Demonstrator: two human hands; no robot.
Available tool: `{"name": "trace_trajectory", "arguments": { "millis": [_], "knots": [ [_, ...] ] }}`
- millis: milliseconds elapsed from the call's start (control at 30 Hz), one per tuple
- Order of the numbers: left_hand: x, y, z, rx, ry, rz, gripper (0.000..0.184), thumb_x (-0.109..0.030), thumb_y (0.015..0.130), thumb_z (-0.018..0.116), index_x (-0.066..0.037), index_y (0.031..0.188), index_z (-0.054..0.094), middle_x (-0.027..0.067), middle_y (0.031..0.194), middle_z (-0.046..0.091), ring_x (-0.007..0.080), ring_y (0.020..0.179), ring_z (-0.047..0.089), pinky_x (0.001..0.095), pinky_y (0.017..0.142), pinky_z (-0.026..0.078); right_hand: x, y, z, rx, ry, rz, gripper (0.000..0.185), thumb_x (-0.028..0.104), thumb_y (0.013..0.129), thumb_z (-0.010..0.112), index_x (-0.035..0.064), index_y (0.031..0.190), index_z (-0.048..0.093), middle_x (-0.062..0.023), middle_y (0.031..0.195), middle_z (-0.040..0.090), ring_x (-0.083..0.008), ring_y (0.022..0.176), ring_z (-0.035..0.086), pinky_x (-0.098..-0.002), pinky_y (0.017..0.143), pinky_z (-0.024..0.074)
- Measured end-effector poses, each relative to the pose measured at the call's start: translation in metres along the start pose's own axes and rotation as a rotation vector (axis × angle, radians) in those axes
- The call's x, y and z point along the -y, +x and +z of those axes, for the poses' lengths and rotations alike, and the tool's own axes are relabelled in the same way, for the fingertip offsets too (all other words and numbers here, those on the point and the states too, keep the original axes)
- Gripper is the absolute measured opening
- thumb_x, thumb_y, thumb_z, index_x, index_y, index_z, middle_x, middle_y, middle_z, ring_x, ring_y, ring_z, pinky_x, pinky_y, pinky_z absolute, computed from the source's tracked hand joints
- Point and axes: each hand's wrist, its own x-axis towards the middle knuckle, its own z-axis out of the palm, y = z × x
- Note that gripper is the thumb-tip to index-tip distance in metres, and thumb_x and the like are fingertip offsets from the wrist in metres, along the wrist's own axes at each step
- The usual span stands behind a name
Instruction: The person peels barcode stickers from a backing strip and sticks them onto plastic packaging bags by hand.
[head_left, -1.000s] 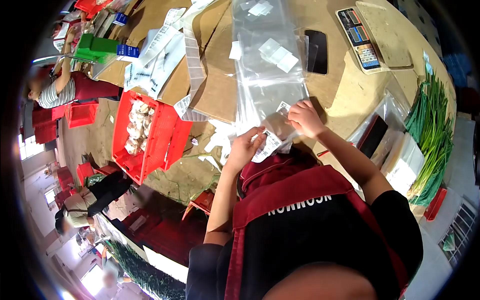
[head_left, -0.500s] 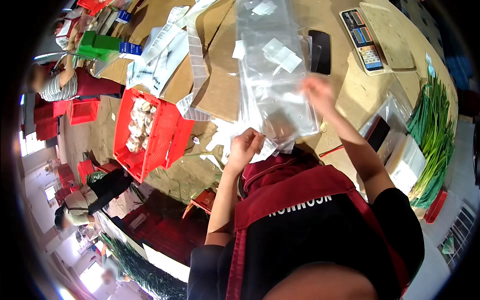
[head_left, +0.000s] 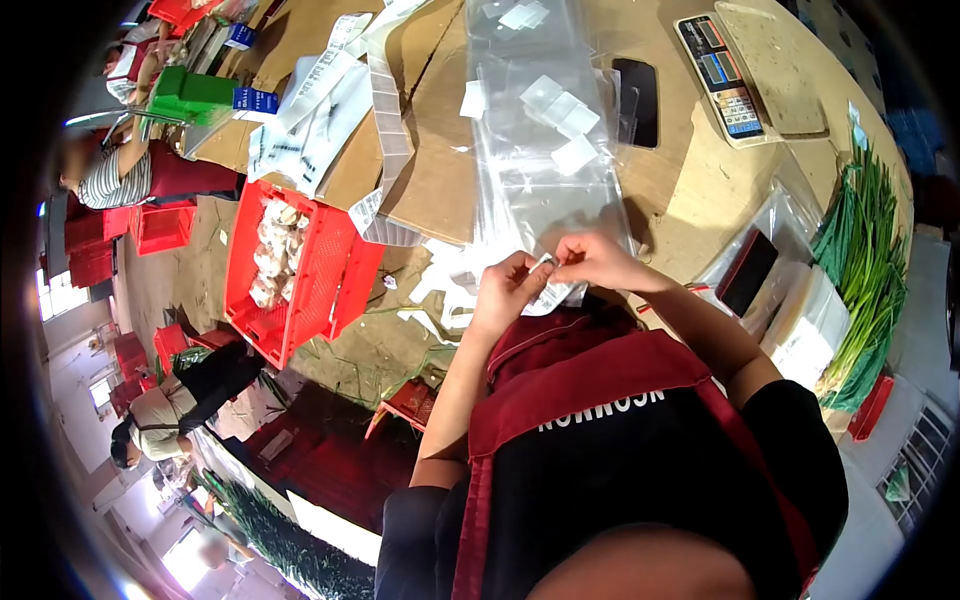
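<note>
Your left hand (head_left: 506, 290): pinches label strip (head_left: 544, 297); your right hand (head_left: 600, 264): back beside it, pinching too; clear plastic bags (head_left: 503, 150): one white label (head_left: 574, 155) more, apparently another placed

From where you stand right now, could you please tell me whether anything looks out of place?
Mildly, yes: white scraps lie in an untidy heap beside the left hand, looking like litter, and the long label strip runs loose and bent across the table. I see no obvious spill.
</note>
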Motion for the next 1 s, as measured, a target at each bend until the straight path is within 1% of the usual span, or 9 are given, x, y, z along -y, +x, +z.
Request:
{"name": "trace_trajectory", "arguments": {
  "millis": [67,167,300,333,367,400,467,500,1000],
  "knots": [
    [0.0,0.002,-0.009,-0.028,0.378,-0.09,0.024,-0.019,0.08,0.067,0.002,0.076,0.057,0.0036,0.053,0.047,0.0066,0.048,0.042,0.0251,0.045,0.036,-0.001,0.007,-0.01,-0.064,-0.053,-0.048,0.014,0.013,0.076,0.069,0.0035,0.076,0.059,-0.0013,0.067,0.059,-0.0069,0.058,0.051,-0.0187,0.051,0.0374],
    [0.018,0.001,-0.019,-0.013,0.425,-0.039,0.025,-0.02,0.078,0.067,0.002,0.078,0.057,0.0109,0.056,0.049,0.0144,0.049,0.044,0.0302,0.049,0.038,-0.02,0.015,-0.041,-0.368,-1.155,-0.185,0.029,0.025,0.073,0.07,0.0115,0.095,0.058,-0.0043,0.077,0.061,-0.0153,0.061,0.056,-0.0294,0.063,0.0454],
    [0.013,-0.004,-0.023,-0.037,0.407,-0.031,0.016,-0.015,0.082,0.062,0.0,0.088,0.057,0.0148,0.062,0.053,0.0199,0.057,0.052,0.0311,0.056,0.044,-0.009,0.007,-0.045,-0.518,-1.229,0.104,0.055,0.036,0.067,0.072,0.0151,0.114,0.052,-0.0013,0.101,0.056,-0.0182,0.087,0.056,-0.0354,0.078,0.0418],
    [0.011,-0.007,-0.024,-0.043,0.397,-0.094,0.016,-0.013,0.081,0.062,0.0,0.09,0.057,0.0137,0.062,0.053,0.0183,0.059,0.055,0.0303,0.057,0.045,-0.011,0.002,-0.039,-0.499,-1.181,-0.011,0.051,0.035,0.067,0.072,0.0139,0.11,0.054,-0.0007,0.101,0.055,-0.0186,0.089,0.055,-0.0356,0.081,0.0399],
    [0.016,-0.007,-0.017,-0.141,0.161,0.039,0.009,-0.004,0.08,0.059,0.003,0.085,0.056,0.0027,0.066,0.055,0.0087,0.062,0.05,0.0248,0.058,0.042,-0.011,0.001,-0.038,-0.486,-1.137,-0.131,0.048,0.034,0.066,0.073,0.0127,0.106,0.056,-0.0001,0.101,0.055,-0.0191,0.091,0.053,-0.0358,0.083,0.0381],
    [0.015,-0.006,-0.017,-0.14,0.16,0.043,0.009,-0.004,0.08,0.059,0.003,0.085,0.056,0.0027,0.066,0.055,0.0087,0.062,0.05,0.0248,0.058,0.042,-0.018,-0.001,-0.038,-0.488,-1.14,-0.132,0.048,0.034,0.066,0.073,0.0127,0.106,0.056,-0.0001,0.101,0.055,-0.0191,0.091,0.053,-0.0358,0.083,0.0381],
    [0.015,-0.006,-0.018,-0.1,0.014,0.139,0.009,-0.002,0.077,0.059,0.004,0.084,0.057,0.0032,0.066,0.054,0.0073,0.059,0.048,0.0233,0.054,0.042,-0.042,-0.005,-0.038,-0.206,-1.093,-0.545,0.026,0.029,0.07,0.069,0.0117,0.088,0.06,0.0004,0.1,0.054,-0.0174,0.092,0.05,-0.0343,0.089,0.0324],
    [0.014,-0.004,-0.019,-0.102,0.013,0.142,0.009,-0.002,0.077,0.059,0.004,0.084,0.057,0.0032,0.066,0.054,0.0073,0.059,0.048,0.0233,0.054,0.042,-0.045,-0.001,-0.038,-0.221,-1.123,-0.544,0.016,0.024,0.072,0.067,0.0121,0.078,0.059,0.0022,0.094,0.056,-0.0154,0.091,0.051,-0.0325,0.089,0.0299],
    [0.02,-0.014,-0.023,-0.093,0.076,-0.049,0.016,-0.009,0.081,0.058,0.001,0.07,0.052,0.0019,0.051,0.05,0.0056,0.046,0.049,0.0237,0.042,0.038,-0.046,0.013,-0.047,-0.135,-0.934,-0.441,0.01,0.021,0.075,0.065,0.0121,0.075,0.061,0.0035,0.091,0.057,-0.0161,0.088,0.052,-0.0331,0.082,0.0359]
  ]
}}
